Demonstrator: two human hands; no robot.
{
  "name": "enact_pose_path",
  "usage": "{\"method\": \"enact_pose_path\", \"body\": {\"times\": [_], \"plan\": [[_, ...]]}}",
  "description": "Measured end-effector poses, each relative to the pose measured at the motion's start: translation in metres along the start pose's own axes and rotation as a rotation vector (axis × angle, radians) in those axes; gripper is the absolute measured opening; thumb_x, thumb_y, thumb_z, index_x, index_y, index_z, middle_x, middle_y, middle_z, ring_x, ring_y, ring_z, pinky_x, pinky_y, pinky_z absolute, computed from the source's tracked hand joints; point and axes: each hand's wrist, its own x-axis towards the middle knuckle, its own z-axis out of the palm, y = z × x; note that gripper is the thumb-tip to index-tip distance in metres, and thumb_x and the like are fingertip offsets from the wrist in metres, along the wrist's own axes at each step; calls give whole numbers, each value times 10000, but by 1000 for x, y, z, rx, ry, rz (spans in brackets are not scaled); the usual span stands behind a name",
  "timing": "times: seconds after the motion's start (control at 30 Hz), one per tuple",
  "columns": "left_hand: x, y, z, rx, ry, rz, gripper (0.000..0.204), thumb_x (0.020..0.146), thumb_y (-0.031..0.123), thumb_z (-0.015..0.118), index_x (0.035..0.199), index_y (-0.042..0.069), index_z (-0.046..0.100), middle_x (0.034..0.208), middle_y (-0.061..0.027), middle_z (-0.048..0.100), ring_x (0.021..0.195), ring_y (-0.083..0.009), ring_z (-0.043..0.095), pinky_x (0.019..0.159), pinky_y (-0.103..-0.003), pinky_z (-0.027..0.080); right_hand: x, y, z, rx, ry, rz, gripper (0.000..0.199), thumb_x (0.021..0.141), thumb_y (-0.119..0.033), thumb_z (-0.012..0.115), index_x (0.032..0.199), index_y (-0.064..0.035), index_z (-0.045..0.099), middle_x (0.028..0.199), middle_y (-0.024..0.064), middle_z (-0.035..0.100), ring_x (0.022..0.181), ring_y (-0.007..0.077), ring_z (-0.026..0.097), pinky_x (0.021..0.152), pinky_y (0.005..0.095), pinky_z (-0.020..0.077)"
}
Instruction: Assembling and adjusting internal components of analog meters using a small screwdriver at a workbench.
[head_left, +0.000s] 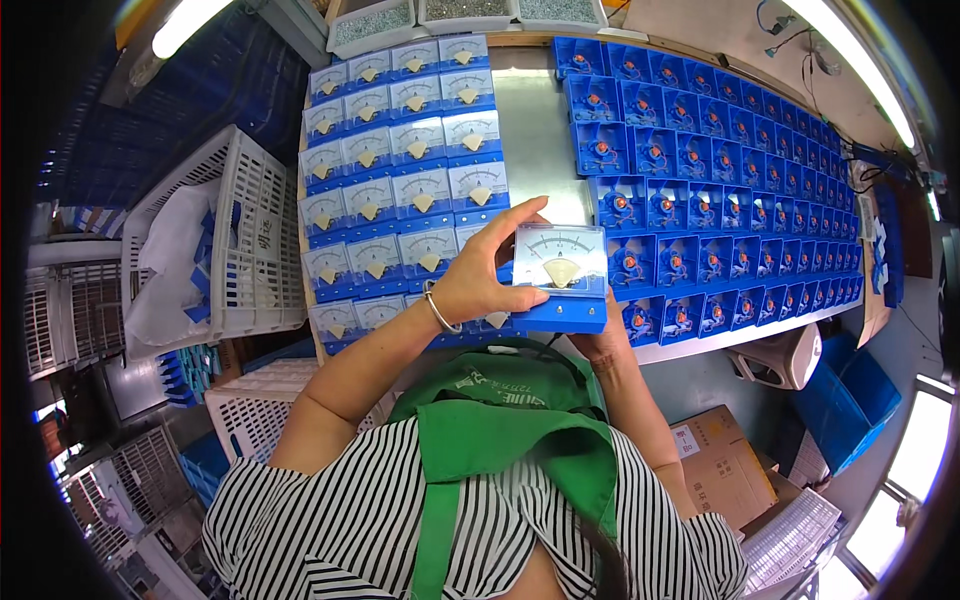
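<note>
Meter (pixel 560 270), blue at its foot and clear over its pale dial, sits up in front of the person's green apron (pixel 515 432), above the near part of the table (pixel 530 75). It lies directly to the right of the left hand (pixel 478 277) and within that hand's grasp: the thumb presses near the left corner closest to the body, where cover meets blue base, and the index finger reaches past the far left corner, so the fingers are closed about that side. The right hand (pixel 608 338) comes up at the near right corner, mostly hidden by the blue body; I cannot tell whether its fingers pinch or merely prop. The left is the nearer one to the covered meters (pixel 416 145) ranked on the left, while open blue housings (pixel 655 150) spread off to the right, and a bare metal strip (pixel 530 140) runs between both groups, just beyond the held piece. The dial faces up toward the person's head, scale arc on the far side, blue foot with two small terminals nearest the body. Its long axis, barely longer than its width, runs from the apron out toward that strip, much as the covered ones point.
</note>
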Motion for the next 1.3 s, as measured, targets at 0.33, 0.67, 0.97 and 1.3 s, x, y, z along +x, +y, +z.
{"method": "enact_pose_path", "body": {"times": [0.33,0.67,0.97,1.3], "plan": [[-1,-6,10,-140,77,-10,974,610,131,770,1457,69,293,1256,-116,473,1199,-241,485,1068,-356,348,-3,21,0,107,12,-290,270,850,-119,669,1075,25,632,1033,123,665,909,205,661,809,333,548],[-1,-7,13,-161,97,-38,972,606,125,770,1454,73,298,1265,-117,471,1218,-242,473,1083,-362,332,-6,30,0,50,54,-430,223,864,-112,641,1026,42,634,980,101,672,851,174,654,769,308,537],[0,-7,12,-164,105,-58,964,606,129,774,1449,83,309,1280,-122,466,1224,-247,472,1084,-376,341,-4,35,-1,32,116,-468,197,873,-109,614,1007,33,641,956,85,671,835,153,642,766,289,522],[-2,-5,13,-180,98,-77,981,613,134,780,1448,17,277,1310,-136,442,1245,-236,450,1091,-352,321,-5,41,-6,-48,130,-422,387,844,-221,673,1142,-10,544,1077,77,612,959,173,601,848,312,496]]}}
